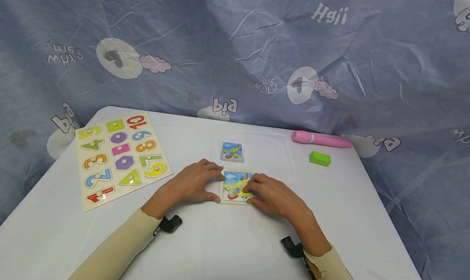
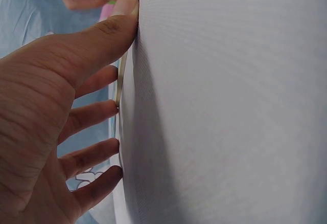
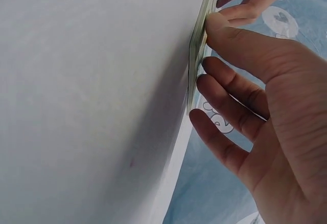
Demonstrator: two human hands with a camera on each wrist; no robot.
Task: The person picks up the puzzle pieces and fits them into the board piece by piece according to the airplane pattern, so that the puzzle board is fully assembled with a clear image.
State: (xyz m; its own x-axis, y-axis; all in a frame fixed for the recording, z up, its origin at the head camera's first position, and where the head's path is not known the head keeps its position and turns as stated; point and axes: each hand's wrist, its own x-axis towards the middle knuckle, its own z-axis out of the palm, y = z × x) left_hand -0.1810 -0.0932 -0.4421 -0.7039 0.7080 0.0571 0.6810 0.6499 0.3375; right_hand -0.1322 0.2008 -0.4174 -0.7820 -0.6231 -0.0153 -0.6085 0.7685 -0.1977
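A small jigsaw puzzle (image 1: 232,186) in a pale wooden frame lies on the table, its pieces showing a yellow and red airplane against blue sky. Along its left edge my left hand (image 1: 195,181) spreads, thumb at the near corner and index finger at the far one. In the left wrist view the other fingertips (image 2: 113,175) rest on the table. My right hand (image 1: 273,193) lies over the puzzle's right side, with fingertips touching the airplane pieces and the thumb by the near right corner. Those fingers partly cover the right-hand pieces.
Just beyond the puzzle lies a small airplane picture card (image 1: 232,152). A number and shape peg board (image 1: 119,157) sits at the left. Toward the back right are a pink marker-shaped object (image 1: 323,139) and a green block (image 1: 320,158). A blue-grey printed cloth (image 1: 235,47) hangs behind the table.
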